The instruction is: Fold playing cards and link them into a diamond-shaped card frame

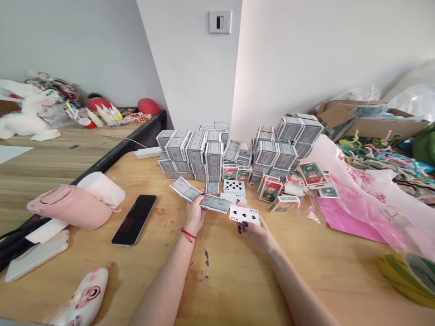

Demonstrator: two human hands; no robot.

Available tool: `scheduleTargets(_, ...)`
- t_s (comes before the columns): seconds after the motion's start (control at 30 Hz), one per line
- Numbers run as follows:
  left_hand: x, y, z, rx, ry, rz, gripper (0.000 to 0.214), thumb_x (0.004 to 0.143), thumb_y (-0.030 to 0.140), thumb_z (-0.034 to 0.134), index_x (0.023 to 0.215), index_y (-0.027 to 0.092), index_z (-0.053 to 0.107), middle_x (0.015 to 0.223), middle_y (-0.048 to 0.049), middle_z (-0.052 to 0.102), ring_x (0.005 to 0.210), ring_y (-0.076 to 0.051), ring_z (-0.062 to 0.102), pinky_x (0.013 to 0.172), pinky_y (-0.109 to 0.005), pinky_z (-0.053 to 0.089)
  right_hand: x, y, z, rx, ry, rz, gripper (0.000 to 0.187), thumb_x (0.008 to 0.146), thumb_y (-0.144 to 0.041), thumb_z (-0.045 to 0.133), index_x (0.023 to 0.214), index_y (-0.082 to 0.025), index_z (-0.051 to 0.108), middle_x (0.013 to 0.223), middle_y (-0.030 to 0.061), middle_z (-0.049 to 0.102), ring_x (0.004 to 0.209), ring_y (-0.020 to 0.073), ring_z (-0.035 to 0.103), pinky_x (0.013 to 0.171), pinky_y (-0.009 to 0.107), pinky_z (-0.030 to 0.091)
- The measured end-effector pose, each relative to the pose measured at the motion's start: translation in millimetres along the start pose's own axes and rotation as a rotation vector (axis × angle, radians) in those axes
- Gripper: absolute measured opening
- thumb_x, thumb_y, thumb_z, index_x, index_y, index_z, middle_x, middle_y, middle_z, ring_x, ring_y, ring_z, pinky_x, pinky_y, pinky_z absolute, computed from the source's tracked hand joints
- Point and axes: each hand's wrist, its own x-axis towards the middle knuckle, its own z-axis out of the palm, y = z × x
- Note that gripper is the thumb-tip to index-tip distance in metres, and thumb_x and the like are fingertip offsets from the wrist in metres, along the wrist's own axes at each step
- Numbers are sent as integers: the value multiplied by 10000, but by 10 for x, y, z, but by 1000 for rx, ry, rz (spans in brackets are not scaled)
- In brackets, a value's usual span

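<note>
While my left hand [196, 213] pinches cards [216, 204], my right hand [258, 234] a spade three [244, 214], pale walls [306, 54] back the stained table [234, 280].

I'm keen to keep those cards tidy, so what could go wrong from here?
The patterned cards stick out on both sides of the left hand, so some might slip or spread apart. The three of spades in the right hand could bend if pinched too hard. Beyond the hands, the right-hand card stack is piled in tiers, so a knock might topple its upper blocks.
</note>
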Motion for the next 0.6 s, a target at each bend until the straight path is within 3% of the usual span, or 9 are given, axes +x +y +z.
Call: scheduleTargets(0.6, -10, -5, 7, 9, -2, -2, 333, 620, 119, 582, 953, 129, 583, 722, -46, 677, 722, -185, 646, 609, -268, 489, 6, -2, -15, -37, 7, -6, 546, 539, -271, 764, 1052, -207, 590, 863, 56, 618, 624, 148, 508, 560, 263, 389)
